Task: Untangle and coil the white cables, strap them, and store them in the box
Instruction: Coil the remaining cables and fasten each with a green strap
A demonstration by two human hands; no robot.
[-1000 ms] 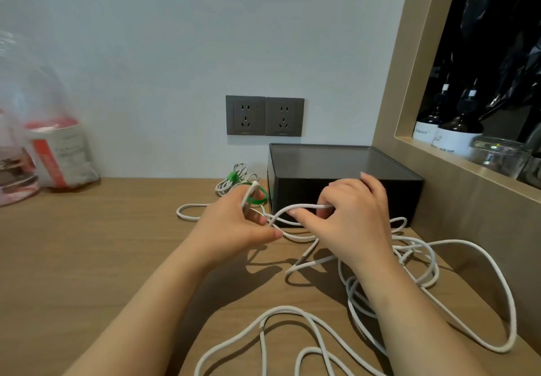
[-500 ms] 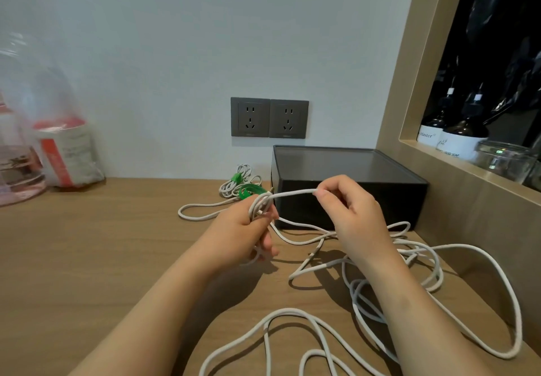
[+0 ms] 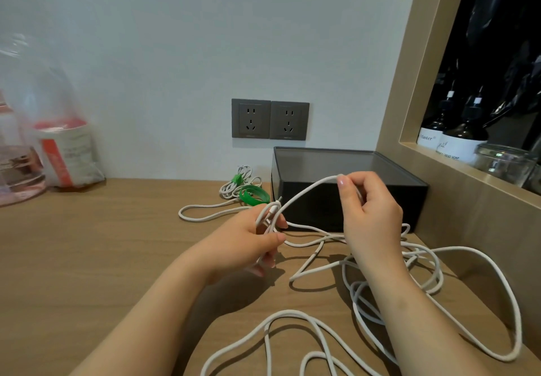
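A long white cable point(image 3: 307, 318) sprawls in loose tangled loops over the wooden desk. My left hand point(image 3: 251, 244) grips a small coil of it, with the plug end sticking up by the thumb. My right hand point(image 3: 370, 214) pinches the same cable higher up, so a strand arcs between the two hands in front of the black box point(image 3: 345, 182). A second white cable point(image 3: 238, 182), coiled and bound with a green strap, lies left of the box. A loose green strap point(image 3: 254, 194) lies beside it.
Two grey wall sockets point(image 3: 270, 119) sit above the box. A plastic bag with a red-and-white packet point(image 3: 63, 153) stands at the far left. A wooden shelf frame point(image 3: 409, 89) with dark bottles and a glass jar point(image 3: 503, 163) borders the right side.
My right hand has risen and moved right, drawing the cable out into a longer arc. My left hand has gathered another loop and dropped slightly.
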